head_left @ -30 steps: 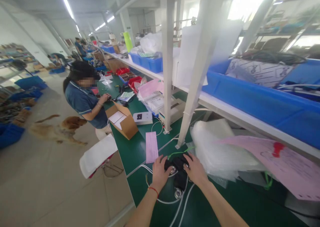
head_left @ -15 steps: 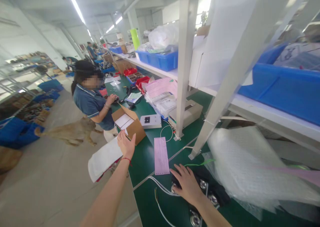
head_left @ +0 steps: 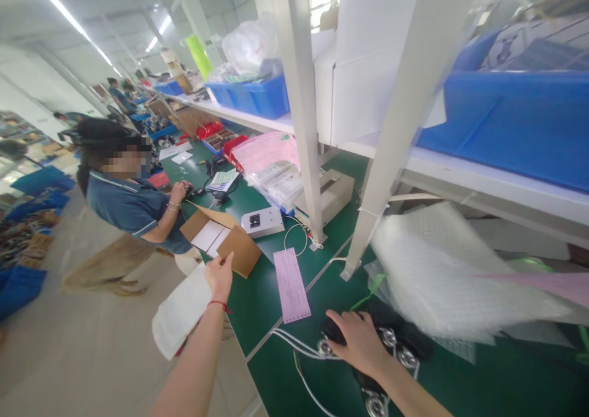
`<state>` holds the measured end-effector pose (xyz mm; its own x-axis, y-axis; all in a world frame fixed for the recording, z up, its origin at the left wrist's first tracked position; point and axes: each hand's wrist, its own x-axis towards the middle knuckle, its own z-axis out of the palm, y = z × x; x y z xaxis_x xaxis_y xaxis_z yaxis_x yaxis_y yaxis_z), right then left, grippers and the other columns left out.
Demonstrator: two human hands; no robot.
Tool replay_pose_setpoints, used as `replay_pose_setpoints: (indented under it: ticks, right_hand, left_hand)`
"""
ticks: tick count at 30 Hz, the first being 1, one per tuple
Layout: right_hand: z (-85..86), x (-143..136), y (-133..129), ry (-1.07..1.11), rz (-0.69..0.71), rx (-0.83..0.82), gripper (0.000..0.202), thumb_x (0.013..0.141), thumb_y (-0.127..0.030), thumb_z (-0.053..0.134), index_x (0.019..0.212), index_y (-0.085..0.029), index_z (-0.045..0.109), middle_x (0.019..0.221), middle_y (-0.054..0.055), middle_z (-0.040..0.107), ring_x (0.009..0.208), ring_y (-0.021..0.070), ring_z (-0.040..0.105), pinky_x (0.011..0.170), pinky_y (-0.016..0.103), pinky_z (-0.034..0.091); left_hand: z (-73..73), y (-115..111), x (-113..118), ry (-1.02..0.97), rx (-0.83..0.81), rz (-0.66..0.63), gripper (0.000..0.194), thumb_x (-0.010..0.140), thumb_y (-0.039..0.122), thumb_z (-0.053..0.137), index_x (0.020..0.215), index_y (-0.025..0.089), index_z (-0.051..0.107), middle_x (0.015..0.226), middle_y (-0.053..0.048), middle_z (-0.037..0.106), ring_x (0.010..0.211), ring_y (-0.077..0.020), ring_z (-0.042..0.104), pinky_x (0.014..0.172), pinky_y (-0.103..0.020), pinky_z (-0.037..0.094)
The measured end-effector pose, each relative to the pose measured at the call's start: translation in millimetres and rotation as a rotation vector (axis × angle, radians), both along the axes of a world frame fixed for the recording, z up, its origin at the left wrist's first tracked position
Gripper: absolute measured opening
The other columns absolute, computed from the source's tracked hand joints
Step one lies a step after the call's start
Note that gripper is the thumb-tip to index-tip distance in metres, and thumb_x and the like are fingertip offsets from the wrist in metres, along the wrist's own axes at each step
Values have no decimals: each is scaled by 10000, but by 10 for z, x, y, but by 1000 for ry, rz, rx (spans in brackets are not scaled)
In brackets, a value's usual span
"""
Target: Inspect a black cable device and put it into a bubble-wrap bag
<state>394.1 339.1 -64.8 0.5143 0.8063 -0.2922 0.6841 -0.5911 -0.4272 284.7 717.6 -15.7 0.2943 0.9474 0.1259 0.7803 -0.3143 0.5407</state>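
Our left hand (head_left: pixel 219 276) is stretched far out to the left, fingers loosely spread and holding nothing, its fingertips at the near corner of the open cardboard box (head_left: pixel 221 240). A second ago both our hands sat together on the black bundle of parts (head_left: pixel 386 343); half a second ago the left had already swung out toward the box, and now it has closed the last of the gap and reaches its edge. We judge that the work has split in two: one hand goes for the box while the other keeps the bundle in place.

The left arm runs long and nearly straight from the bottom of the view, a red string at the wrist, the palm turned down and slightly inward. Just below it a white padded sheet (head_left: pixel 181 309) hangs off the bench edge. Right of the box lies a pink slip (head_left: pixel 291 285) on the green bench (head_left: pixel 257 309), with white cables (head_left: pixel 294 343) running past it.

Our right hand (head_left: pixel 361 343) rests flat on the left end of the bundle, fingers pressed down over it, forearm angled in from the lower right. Bubble wrap (head_left: pixel 442 276) lies just behind.
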Motion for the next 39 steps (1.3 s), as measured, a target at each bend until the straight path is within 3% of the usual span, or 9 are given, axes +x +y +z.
replay_pose_setpoints:
  ticks: [5,11,21,30,36,39]
  right_hand:
    - [-87,-113,-236,87,-95,-29,552,783,-343,609,1327,-300,531,1070,75,722,1033,290,634,955,414,400]
    - [-89,-205,-346,99,-125,-23,550,782,-337,587,1328,-293,532,1101,72,711,1067,295,618,981,414,392]
    - [-20,-196,-343,92,-127,0,514,767,-320,594,1278,-271,553,1064,73,706,1027,281,614,951,408,387]
    - [-32,-216,-374,84,-143,24,522,772,-324,605,1287,-259,549,1103,90,705,1077,304,607,969,446,380]
    - [26,-243,-374,97,-132,23,551,787,-315,631,1325,-250,534,1104,93,699,1087,309,610,996,460,397]
    - [181,-265,-557,99,-137,125,548,835,-307,612,1368,-236,507,1212,115,641,1140,306,581,1020,460,420]
  left_hand:
    - [-81,-416,98,26,32,-25,451,815,577,492,611,191,606,705,-107,659,706,-250,588,674,-344,416]
    - [-52,-943,73,36,49,-60,465,853,570,478,654,181,638,770,-129,669,787,-271,621,727,-359,451]
    - [103,-958,69,60,22,-59,420,807,537,531,575,195,610,735,-122,675,685,-243,581,654,-339,392]
    - [401,-1125,41,32,21,13,443,795,553,528,530,202,580,650,-103,658,614,-217,536,612,-326,343]
    - [379,-1677,303,-46,-152,-217,440,814,518,531,521,192,572,604,-82,654,571,-191,538,586,-310,372]
    - [312,-2038,208,-168,-173,-289,373,852,499,510,779,179,688,806,-85,720,679,-199,629,655,-308,471]
